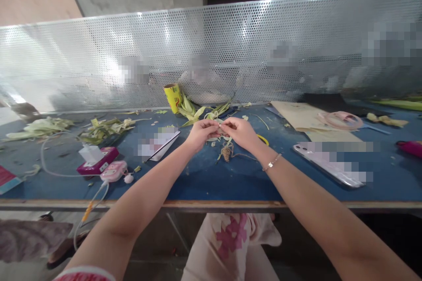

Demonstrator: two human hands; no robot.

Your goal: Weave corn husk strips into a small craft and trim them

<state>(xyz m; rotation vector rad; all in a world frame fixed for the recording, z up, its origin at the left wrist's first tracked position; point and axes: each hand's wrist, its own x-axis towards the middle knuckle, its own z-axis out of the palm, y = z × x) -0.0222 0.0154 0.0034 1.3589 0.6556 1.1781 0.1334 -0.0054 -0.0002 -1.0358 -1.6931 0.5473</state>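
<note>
My left hand [201, 135] and my right hand [241, 134] meet over the middle of the blue table, fingertips pinched together. Something small and pale shows between them, too small to name. Below the fingers lie scraps of pale green leaf [213, 143] and a small bundle of brown twine [227, 153], its loose end trailing right. A yellow curved loop [263, 140] peeks out beside my right wrist. Just beyond the hands, green corn husks [188, 110] lean by a yellow tube [172, 99].
More husks [108, 131] lie left. A tissue pack [99, 161], a pink case [114, 171] on a cable and a phone [161, 145] are nearby. Right are another phone [326, 164], brown paper [293, 116] and a pink ring-shaped item [341, 120]. A perforated metal screen [224, 44] stands behind.
</note>
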